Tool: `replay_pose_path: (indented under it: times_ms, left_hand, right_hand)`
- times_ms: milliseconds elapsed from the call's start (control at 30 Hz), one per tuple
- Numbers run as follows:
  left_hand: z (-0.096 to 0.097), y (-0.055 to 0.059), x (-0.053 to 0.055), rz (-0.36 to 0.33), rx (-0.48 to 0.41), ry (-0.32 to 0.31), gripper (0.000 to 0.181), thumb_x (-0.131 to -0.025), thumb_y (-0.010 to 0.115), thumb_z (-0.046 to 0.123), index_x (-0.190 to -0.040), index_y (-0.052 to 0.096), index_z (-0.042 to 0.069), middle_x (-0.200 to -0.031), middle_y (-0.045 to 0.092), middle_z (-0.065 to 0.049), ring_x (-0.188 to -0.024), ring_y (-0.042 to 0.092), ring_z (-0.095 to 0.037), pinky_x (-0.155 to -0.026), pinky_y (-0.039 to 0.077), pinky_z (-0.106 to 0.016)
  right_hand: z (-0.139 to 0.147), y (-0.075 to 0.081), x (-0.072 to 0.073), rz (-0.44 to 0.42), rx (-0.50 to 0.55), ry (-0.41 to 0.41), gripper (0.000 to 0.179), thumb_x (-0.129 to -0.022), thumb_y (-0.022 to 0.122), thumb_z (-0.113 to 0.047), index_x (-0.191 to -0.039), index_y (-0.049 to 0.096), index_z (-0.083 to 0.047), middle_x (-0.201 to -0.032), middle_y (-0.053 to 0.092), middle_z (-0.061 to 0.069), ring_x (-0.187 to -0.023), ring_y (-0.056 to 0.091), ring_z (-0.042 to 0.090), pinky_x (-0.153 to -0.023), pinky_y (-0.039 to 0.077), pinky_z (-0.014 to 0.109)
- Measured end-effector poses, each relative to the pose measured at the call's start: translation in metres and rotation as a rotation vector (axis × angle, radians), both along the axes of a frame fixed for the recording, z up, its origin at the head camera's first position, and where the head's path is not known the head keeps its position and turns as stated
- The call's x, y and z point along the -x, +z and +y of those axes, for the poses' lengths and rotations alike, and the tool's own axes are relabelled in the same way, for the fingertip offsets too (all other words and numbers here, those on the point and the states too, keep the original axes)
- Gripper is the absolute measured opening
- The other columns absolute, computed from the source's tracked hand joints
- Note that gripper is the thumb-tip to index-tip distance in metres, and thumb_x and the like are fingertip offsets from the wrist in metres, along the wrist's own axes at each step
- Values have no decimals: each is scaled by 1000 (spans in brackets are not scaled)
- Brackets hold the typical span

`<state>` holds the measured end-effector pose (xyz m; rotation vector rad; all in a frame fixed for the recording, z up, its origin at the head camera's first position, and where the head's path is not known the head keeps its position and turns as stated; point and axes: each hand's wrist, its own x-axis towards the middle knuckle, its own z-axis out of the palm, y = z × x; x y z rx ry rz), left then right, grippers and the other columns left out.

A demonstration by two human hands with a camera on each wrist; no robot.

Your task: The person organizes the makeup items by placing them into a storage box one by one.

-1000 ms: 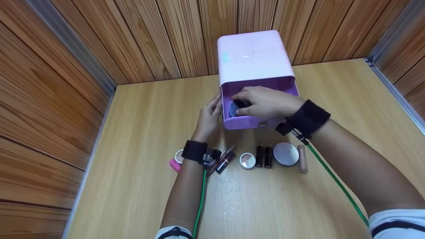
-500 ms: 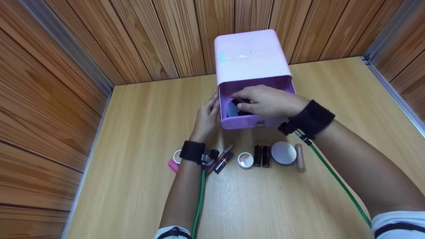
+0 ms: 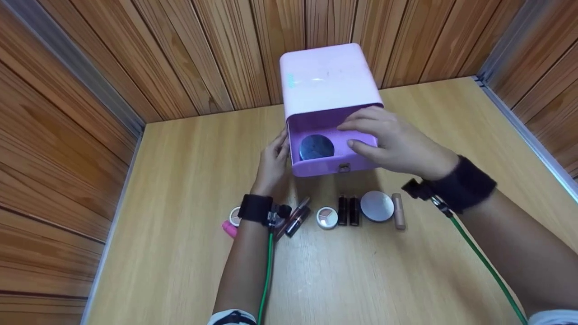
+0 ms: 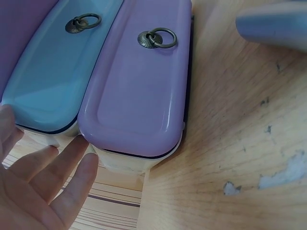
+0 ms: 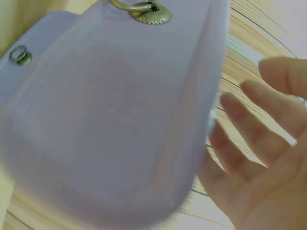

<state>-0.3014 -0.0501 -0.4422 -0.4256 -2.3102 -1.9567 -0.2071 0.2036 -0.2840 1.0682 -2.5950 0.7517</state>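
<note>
A pink box with drawers (image 3: 332,81) stands at the back, its purple top drawer (image 3: 316,169) pulled out. On the left of that drawer's floor lies a dark round compact (image 3: 316,147). My right hand (image 3: 397,142) hovers over the drawer's right side, fingers spread and holding nothing. Against the box's left side rests my left hand (image 3: 272,162), its fingers extended. In the left wrist view those fingertips touch the box beside a blue drawer (image 4: 57,67) and a purple lower drawer (image 4: 139,86), both closed, with ring pulls.
In front of the box lie a three-pan palette (image 3: 327,218), two black tubes (image 3: 348,211), a silver round compact (image 3: 377,206) and a beige tube (image 3: 398,211). Slim tubes (image 3: 298,222), a pink item (image 3: 229,229) and another pan palette (image 3: 234,216) lie near my left wrist.
My right hand has let go of the dark compact, leaving it in the drawer, and has moved right and opened. The left hand stays against the box's side. The head view has shifted slightly.
</note>
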Motion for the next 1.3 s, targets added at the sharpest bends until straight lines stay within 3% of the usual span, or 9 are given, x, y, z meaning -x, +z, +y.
replay_pose_path:
  times_ms: [233, 400, 533, 700, 867, 1067, 1300]
  left_hand:
    - [9, 3, 5, -16, 7, -19, 41, -104, 47, 18, -145, 45, 11, -150, 39, -2, -135, 37, -12, -103, 34, -19]
    - [10, 4, 8, -14, 26, -17, 41, -104, 47, 21, -145, 46, 13, -151, 39, -3, -136, 37, -14, -104, 35, -21]
    - [9, 2, 7, -17, 45, -10, 41, -105, 46, 19, -145, 44, 11, -151, 38, -4, -136, 37, -14, -103, 35, -21]
    - [7, -1, 4, -15, 43, -26, 42, -105, 45, 16, -147, 42, 11, -152, 37, -4, -136, 37, -15, -103, 36, -22]
    - [6, 2, 6, 0, 68, -22, 42, -105, 45, 17, -147, 42, 10, -152, 37, -5, -137, 36, -15, -103, 36, -21]
    - [4, 4, 7, -8, 76, -19, 42, -105, 47, 20, -145, 44, 9, -150, 38, -5, -137, 36, -14, -103, 35, -20]
    - [7, 4, 6, -5, 78, -17, 42, -105, 46, 20, -146, 42, 10, -152, 37, -7, -138, 34, -15, -105, 32, -21]
  right_hand:
    - [30, -12, -34, 253, 151, 14, 19, -80, 76, -1, -98, 73, -5, -95, 67, 3, -88, 57, 17, -76, 44, 21]
    - [46, -23, -45, 306, 231, 49, 5, -84, 71, -3, -88, 72, -2, -80, 67, 1, -72, 60, 11, -71, 45, 12]
    - [56, -29, -52, 218, 187, 50, 4, -85, 72, -4, -89, 73, -6, -81, 67, -4, -70, 60, 7, -66, 46, 12]
    - [64, -42, -62, 64, 20, 26, 15, -81, 79, -9, -94, 74, -14, -87, 69, -10, -74, 64, 5, -63, 50, 15]
    - [66, -66, -67, -8, -93, -4, 29, -80, 82, -18, -106, 74, -9, -98, 72, -1, -85, 68, 12, -71, 56, 28]
    - [70, -96, -68, -164, -185, -80, 47, -79, 83, -23, -119, 68, -5, -114, 68, 5, -105, 64, 20, -86, 52, 40]
    - [74, -121, -56, -185, -217, -61, 56, -75, 86, -23, -125, 64, -8, -125, 61, 9, -114, 56, 25, -90, 50, 42]
